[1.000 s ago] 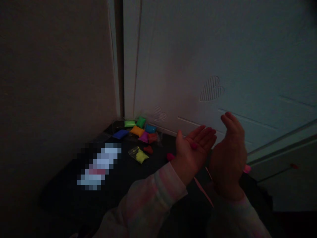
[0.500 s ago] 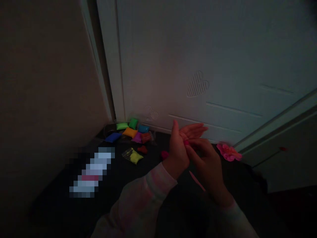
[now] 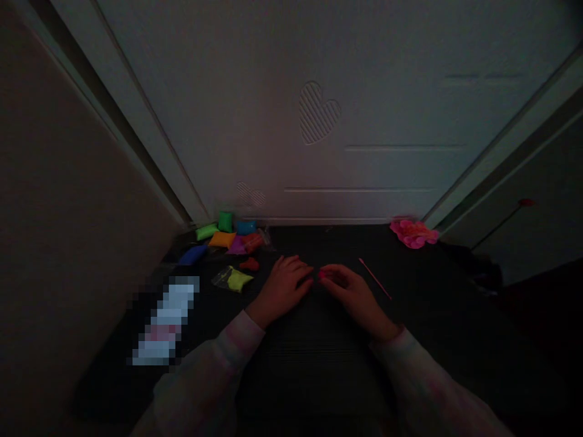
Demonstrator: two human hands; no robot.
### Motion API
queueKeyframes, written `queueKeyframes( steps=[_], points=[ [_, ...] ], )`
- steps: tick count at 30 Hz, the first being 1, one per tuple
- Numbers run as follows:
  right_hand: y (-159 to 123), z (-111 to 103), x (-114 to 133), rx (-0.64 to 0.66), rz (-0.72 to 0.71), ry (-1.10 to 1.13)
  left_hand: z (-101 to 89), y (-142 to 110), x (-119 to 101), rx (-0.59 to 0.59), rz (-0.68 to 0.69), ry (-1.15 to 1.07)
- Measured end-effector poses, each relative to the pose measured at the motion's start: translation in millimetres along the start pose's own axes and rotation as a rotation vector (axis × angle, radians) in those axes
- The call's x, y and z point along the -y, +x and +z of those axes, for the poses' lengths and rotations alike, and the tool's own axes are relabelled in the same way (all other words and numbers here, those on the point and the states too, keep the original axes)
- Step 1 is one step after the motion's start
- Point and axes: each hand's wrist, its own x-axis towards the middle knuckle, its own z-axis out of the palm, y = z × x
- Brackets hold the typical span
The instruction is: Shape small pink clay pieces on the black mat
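Observation:
My right hand (image 3: 357, 298) pinches a small bright pink piece of modelling clay (image 3: 322, 274) between thumb and fingertips, just above the dark table (image 3: 314, 364). Opposite it, my left hand (image 3: 286, 285) is open, palm down and low over the table, its fingers stretched and the thumb apart. Whatever lies beneath that palm is hidden. A thin pink stick-like tool (image 3: 375, 279) lies to the right of my right hand. Left of my left hand are a reddish-orange lump (image 3: 249, 264) and a clear bag with yellow clay (image 3: 239, 280).
Several coloured clay packets, an orange one (image 3: 222, 240) among them, sit at the back left. A pixelated bright panel (image 3: 168, 321) lies at the left. A pink flower-shaped item (image 3: 414, 233) rests at the back right. A white panel with hearts (image 3: 319, 113) borders the back.
My hands have parted and come down towards the table; the right keeps the pink clay that was against my left palm. The pink lump beside my left hand no longer shows. The view has tilted.

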Motion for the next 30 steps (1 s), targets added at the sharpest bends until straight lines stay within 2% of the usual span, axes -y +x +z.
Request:
queueKeyframes(
  steps=[4,8,12,15,19,22,26,30],
  points=[
    [-1.8,0.7,-7.6,0.029,0.009,0.020,8.1,-0.5,-4.8,0.009,0.048,0.139],
    [-1.9,-1.2,-8.4,0.050,0.005,0.055,9.4,0.9,-1.0,0.003,0.019,0.100],
    [-2.5,-4.0,-4.4,0.012,0.027,0.105,5.0,-0.8,-1.5,-0.093,-0.049,-0.015],
    [-3.1,-5.1,0.3,-0.020,0.051,0.121,-0.1,-0.8,-4.4,-0.183,-0.194,-0.308],
    [-5.3,-3.9,4.3,-0.014,0.086,0.193,-2.5,-0.3,-6.3,-0.295,-0.417,-1.056],
    [-8.7,-2.0,3.5,0.065,0.099,0.265,-2.0,-1.6,-8.4,-0.349,-0.460,-1.442],
    [-13.5,-0.7,-0.1,0.154,0.078,0.325,-2.2,-4.5,-13.1,-0.311,-0.449,-1.590],
    [-16.3,-0.7,0.1,0.146,0.057,0.315,-2.5,-6.7,-16.3,-0.276,-0.420,-1.578]
  ],
)
